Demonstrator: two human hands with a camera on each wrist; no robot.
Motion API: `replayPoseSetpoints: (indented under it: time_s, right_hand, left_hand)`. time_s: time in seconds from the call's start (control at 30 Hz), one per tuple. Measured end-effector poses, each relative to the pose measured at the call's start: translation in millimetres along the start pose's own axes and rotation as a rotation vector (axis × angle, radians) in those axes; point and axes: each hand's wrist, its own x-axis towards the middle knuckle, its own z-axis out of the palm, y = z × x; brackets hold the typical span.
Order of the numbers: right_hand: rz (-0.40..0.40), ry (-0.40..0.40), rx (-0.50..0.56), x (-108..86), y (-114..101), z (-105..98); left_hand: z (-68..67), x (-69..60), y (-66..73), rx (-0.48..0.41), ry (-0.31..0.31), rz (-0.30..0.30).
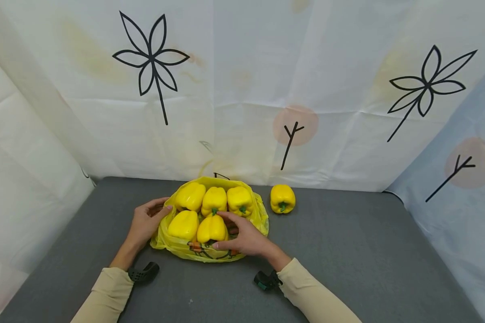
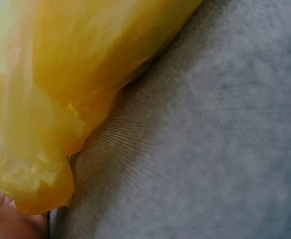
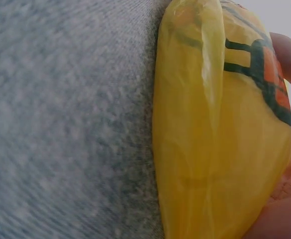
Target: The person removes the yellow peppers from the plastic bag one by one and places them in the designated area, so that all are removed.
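Note:
A yellow plastic bag (image 1: 174,246) lies open on the grey table with several yellow bell peppers (image 1: 190,196) in it. My left hand (image 1: 145,220) holds the bag's left rim, thumb inside and fingers outside. In the left wrist view, the crinkled bag (image 2: 85,59) covers most of that hand. At the bag's front right, my right hand (image 1: 246,235) grips a bell pepper (image 1: 212,229), its fingers above and thumb near the lower front. The right wrist view has the bag's printed side (image 3: 200,124) in front of the right hand, hiding the pepper.
One more yellow bell pepper (image 1: 283,198) stands on the table (image 1: 347,251) to the right of the bag, near the back edge. White cloth (image 1: 242,89) with plant drawings hangs behind and at both sides. Each wrist wears a dark strapped device (image 1: 144,272).

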Motion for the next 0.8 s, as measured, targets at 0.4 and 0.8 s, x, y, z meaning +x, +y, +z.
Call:
replayPoseSetpoints:
  time_s: [0.4,0.8]
  right_hand:
    - [-0.024,0.040,0.001,0.9,1.0,1.0]
    - [-0.033,0.102,0.031,-8.3,-8.7,-3.0]
  left_hand:
    - [-1.4,3.2,-3.6,0.017,0.005,0.027]
    - [-0.2,2.1,-4.7,0.043,0.003,0.018]
